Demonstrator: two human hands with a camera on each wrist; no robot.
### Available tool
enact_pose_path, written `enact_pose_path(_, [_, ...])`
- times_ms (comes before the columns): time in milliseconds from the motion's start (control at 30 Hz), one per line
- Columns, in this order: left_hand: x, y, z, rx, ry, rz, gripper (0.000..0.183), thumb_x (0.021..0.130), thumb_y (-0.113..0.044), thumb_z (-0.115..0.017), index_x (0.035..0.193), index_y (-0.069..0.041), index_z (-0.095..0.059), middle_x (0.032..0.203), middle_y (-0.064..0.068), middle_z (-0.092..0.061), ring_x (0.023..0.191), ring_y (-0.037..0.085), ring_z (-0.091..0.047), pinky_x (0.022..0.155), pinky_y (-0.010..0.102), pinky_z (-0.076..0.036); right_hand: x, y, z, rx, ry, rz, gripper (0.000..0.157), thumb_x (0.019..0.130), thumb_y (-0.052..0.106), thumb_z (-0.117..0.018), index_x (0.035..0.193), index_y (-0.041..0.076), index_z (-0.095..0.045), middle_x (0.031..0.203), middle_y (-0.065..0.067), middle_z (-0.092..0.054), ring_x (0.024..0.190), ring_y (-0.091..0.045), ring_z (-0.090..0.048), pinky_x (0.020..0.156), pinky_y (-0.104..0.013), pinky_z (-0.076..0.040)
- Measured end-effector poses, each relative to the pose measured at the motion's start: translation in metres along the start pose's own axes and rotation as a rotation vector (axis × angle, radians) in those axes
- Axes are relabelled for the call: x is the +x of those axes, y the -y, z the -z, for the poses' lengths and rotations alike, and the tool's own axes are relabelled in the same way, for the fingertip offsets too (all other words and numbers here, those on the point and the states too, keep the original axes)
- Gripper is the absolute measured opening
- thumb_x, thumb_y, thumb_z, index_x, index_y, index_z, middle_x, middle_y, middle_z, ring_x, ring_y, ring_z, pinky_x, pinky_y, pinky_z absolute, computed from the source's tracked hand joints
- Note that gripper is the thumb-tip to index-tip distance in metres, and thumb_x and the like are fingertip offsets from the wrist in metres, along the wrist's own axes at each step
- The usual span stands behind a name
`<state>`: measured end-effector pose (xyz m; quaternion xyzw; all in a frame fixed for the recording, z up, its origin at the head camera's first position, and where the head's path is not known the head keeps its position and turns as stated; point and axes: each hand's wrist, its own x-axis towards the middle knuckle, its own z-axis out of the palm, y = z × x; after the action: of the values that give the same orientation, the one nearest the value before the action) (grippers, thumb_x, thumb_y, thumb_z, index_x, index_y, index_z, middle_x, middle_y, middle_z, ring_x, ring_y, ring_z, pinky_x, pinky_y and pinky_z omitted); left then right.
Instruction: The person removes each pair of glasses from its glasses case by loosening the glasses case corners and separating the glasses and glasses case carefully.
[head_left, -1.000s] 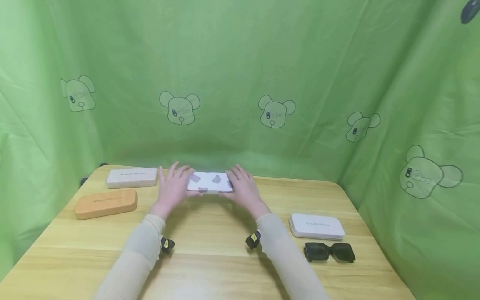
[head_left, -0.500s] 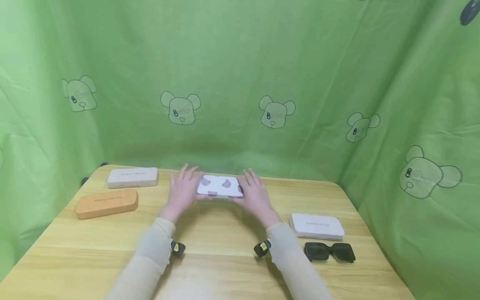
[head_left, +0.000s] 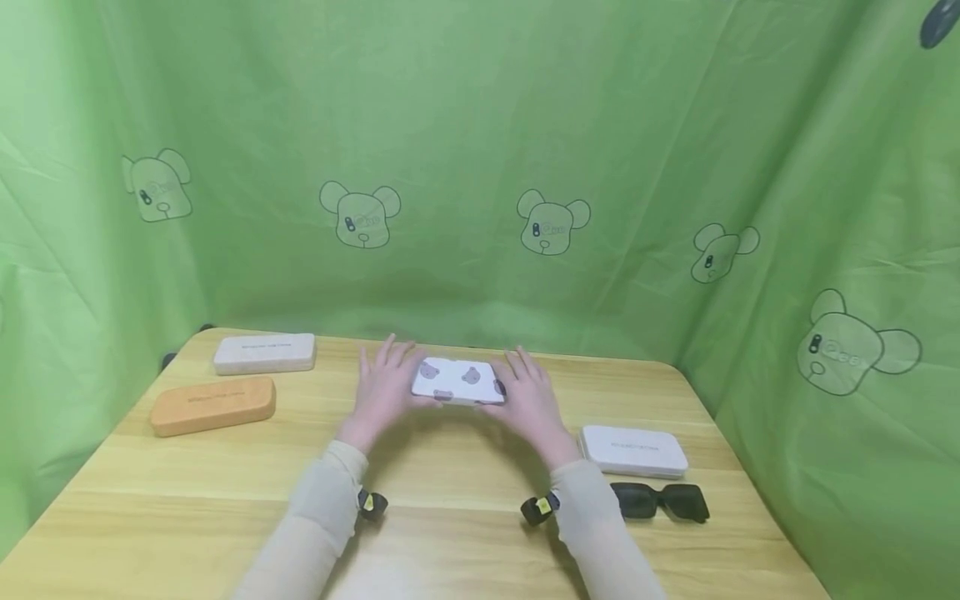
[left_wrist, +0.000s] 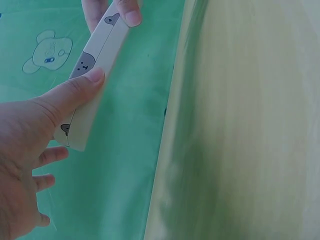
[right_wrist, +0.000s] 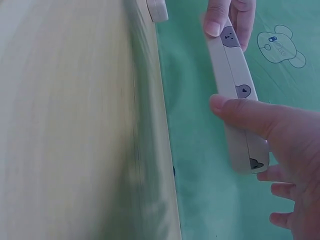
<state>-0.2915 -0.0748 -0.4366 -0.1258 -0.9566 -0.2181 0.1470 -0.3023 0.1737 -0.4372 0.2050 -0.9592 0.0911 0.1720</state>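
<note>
Near the far edge of the table, both hands hold a white glasses case (head_left: 457, 381) patterned with grey bear heads. My left hand (head_left: 386, 390) grips its left end, and my right hand (head_left: 530, 400) grips the right end. In the left wrist view a thumb (left_wrist: 82, 89) presses the long side of the case, across the seam between lid and base. The right wrist view shows the other thumb (right_wrist: 240, 109) on that same side, the remaining fingers spread behind the case. The lid looks closed along its seam.
At the left of the wooden table (head_left: 450, 533) lie a pale glasses case (head_left: 265, 354) and an orange one (head_left: 213, 406). To the right are another white case (head_left: 633, 451) and black sunglasses (head_left: 660, 502), close to the right forearm. A green curtain (head_left: 457, 283) hangs behind.
Both hands have carried the bear-patterned glasses case to the right and slightly nearer to me. The right sleeve now overlaps the edge of the sunglasses. The other cases have stayed put.
</note>
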Motion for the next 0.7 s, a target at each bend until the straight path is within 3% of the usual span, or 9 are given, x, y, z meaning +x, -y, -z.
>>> enact_pose_path(200, [-0.002, -0.006, -0.009, 0.000, 0.008, -0.014, 0.089, 0.066, -0.055, -0.082, 0.139, -0.016, -0.050, 0.151, 0.012, -0.044, 0.148, 0.039, -0.022, 0.115, 0.071, 0.004, -0.010, -0.005, 0.000, 0.007, -0.013, -0.001, 0.084, 0.070, 0.053, -0.082, 0.138, 0.013, -0.053, 0.148, -0.019, -0.045, 0.143, -0.041, -0.033, 0.117, -0.061, -0.024])
enact_pose_path(433, [-0.007, -0.017, -0.021, 0.021, 0.013, -0.001, 0.090, 0.063, -0.058, -0.081, 0.137, -0.018, -0.052, 0.149, 0.011, -0.047, 0.146, 0.040, -0.028, 0.115, 0.073, 0.001, -0.022, -0.010, 0.004, -0.004, 0.030, -0.034, 0.087, 0.069, 0.056, -0.080, 0.140, 0.014, -0.051, 0.152, -0.018, -0.041, 0.145, -0.041, -0.028, 0.119, -0.061, -0.021])
enact_pose_path(700, [-0.015, -0.032, -0.025, 0.014, 0.036, 0.020, 0.087, 0.063, -0.055, -0.083, 0.136, -0.018, -0.053, 0.147, 0.014, -0.048, 0.145, 0.042, -0.028, 0.113, 0.075, -0.004, -0.037, -0.017, 0.006, -0.022, 0.031, -0.042, 0.088, 0.069, 0.057, -0.080, 0.140, 0.015, -0.052, 0.148, -0.021, -0.045, 0.143, -0.043, -0.031, 0.117, -0.063, -0.023])
